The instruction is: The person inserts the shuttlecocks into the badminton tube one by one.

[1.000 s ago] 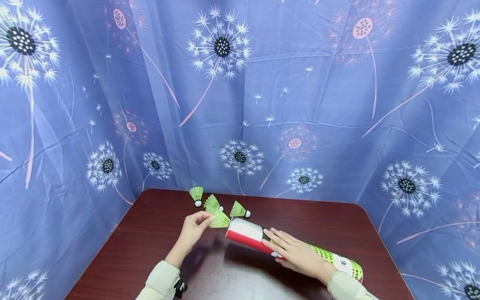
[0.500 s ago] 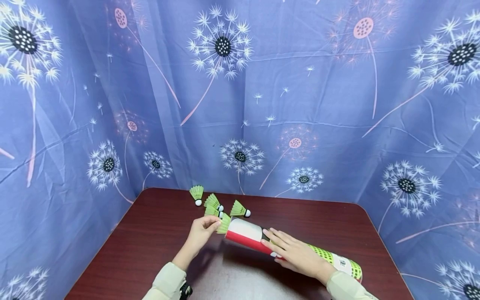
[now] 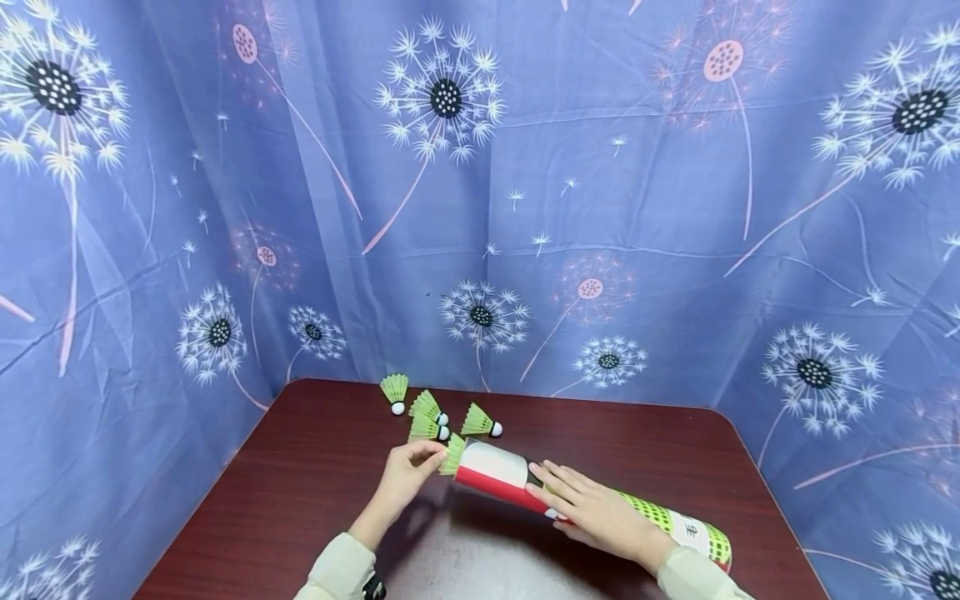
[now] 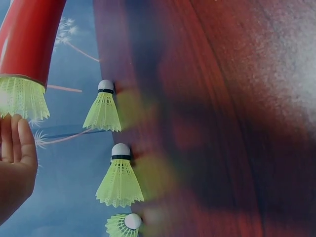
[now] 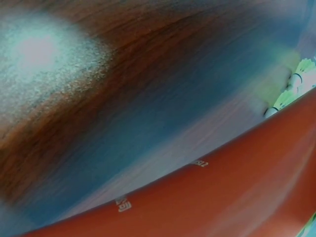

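Note:
My left hand (image 3: 405, 481) pinches the skirt edge of a yellow-green shuttlecock (image 3: 453, 457) between thumb and fingers. Its cork end is hidden inside the mouth of a shuttlecock tube (image 3: 495, 475), red and white with a green dotted end. In the left wrist view the skirt (image 4: 22, 96) sticks out of the red tube's rim, fingertips at its edge. My right hand (image 3: 592, 515) holds the tube around its middle, fingers across the top and thumb on the near side. The right wrist view shows the tube's red wall (image 5: 197, 197) but not the hand.
Several loose shuttlecocks lie near the back of the dark red-brown table (image 3: 255, 500), one (image 3: 394, 393) farthest left and another (image 3: 481, 421) just behind the tube's mouth. A blue curtain with dandelion print (image 3: 480, 208) surrounds the table's back and sides.
My left hand has moved right and slightly down, sliding the shuttlecock farther into the tube's mouth. A loose shuttlecock behind it has come into sight. The right hand stays on the tube.

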Motion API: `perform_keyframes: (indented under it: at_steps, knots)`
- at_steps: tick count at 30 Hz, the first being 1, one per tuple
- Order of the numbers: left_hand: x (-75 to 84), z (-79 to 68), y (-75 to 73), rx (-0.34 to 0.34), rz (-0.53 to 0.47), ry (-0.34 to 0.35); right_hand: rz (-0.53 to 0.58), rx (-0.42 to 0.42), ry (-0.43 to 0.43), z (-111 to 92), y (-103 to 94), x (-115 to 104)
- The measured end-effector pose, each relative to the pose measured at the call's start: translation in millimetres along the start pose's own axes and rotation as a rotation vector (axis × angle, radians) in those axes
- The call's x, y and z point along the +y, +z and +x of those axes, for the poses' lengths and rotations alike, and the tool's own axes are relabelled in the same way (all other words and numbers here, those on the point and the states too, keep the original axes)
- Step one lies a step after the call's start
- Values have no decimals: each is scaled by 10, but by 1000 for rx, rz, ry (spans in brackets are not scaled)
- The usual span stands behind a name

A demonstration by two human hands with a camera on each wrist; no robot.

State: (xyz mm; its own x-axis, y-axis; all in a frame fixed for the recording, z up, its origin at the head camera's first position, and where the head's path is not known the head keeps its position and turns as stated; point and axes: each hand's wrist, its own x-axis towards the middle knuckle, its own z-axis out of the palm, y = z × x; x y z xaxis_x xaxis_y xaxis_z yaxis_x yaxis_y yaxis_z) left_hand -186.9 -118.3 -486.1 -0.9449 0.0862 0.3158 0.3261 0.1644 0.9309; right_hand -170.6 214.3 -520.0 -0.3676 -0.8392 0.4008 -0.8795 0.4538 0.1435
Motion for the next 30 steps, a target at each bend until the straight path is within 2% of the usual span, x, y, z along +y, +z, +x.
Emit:
perform_keyframes:
  at_steps: [6,13,20,30]
  knots:
    - [-35,-22,37,-22,13,64,-1,-3,-1,-4,7,-4]
    - [-4,-5,68,-67,12,13,-10,-7,2,8,-7,-13]
    - [12,10,90,-107,9,51,-12,-3,6,5,6,3]
    - [6,56,88,-137,38,60,-18,9,8,24,3,0]
